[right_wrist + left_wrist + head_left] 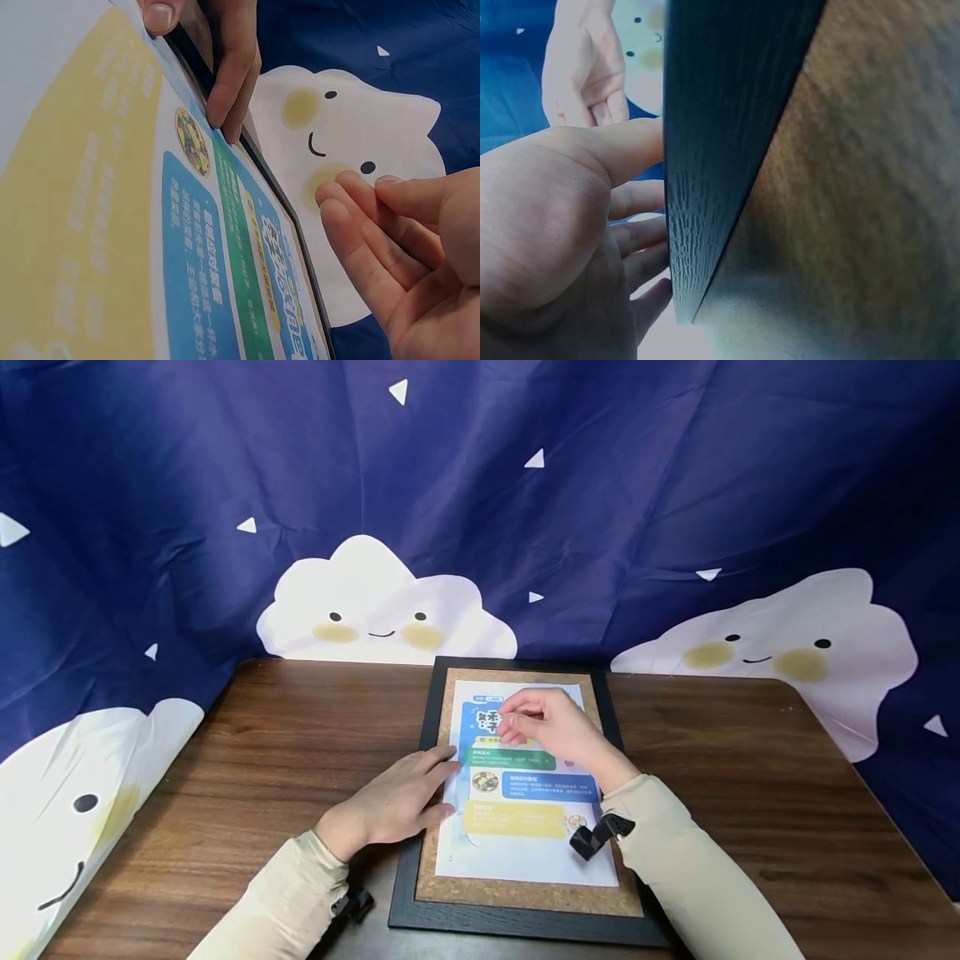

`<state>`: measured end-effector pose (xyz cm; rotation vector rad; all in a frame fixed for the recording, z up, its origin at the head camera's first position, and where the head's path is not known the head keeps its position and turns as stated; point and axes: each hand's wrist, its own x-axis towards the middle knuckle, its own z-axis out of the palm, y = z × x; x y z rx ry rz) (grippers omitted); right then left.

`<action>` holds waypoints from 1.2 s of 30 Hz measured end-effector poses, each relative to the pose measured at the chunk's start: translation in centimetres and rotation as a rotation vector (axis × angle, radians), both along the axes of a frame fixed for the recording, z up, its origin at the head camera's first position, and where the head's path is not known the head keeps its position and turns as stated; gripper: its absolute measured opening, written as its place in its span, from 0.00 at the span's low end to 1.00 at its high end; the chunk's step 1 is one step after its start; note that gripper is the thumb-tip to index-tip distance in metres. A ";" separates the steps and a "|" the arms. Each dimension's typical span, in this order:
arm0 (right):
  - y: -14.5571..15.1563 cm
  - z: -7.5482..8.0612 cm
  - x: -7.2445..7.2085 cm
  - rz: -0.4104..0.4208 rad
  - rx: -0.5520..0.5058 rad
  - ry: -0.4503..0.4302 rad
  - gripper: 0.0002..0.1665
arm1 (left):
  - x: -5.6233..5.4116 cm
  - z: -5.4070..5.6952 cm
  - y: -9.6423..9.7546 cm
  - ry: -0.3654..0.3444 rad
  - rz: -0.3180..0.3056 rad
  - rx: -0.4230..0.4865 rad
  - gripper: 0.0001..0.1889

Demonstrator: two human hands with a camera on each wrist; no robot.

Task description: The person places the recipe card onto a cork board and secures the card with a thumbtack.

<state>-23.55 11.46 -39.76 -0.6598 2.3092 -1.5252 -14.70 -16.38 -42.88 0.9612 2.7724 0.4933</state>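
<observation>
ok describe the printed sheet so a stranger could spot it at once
On the wooden table lies a black-framed cork board. The paper sheet lies on its cork, the left hand touching its left edge; unlike the plain brown cork, it is white with blue, green and yellow panels.

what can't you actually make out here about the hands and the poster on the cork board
- Right hand: whether its fingertips pinch something small; too small in the head view, and nothing shows between them in the right wrist view.
- Poster text: too small and blurred in the head view, steeply slanted in the right wrist view.
- Left hand fingertips: in the left wrist view the black frame hides where they touch.
- Frame's near right corner: covered by the right sleeve in the head view.
</observation>
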 end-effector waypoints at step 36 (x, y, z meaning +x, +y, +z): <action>-2.6 -1.7 -2.9 -0.115 0.004 -0.066 0.14 | 0.0 0.1 0.1 -0.004 0.006 -0.008 0.33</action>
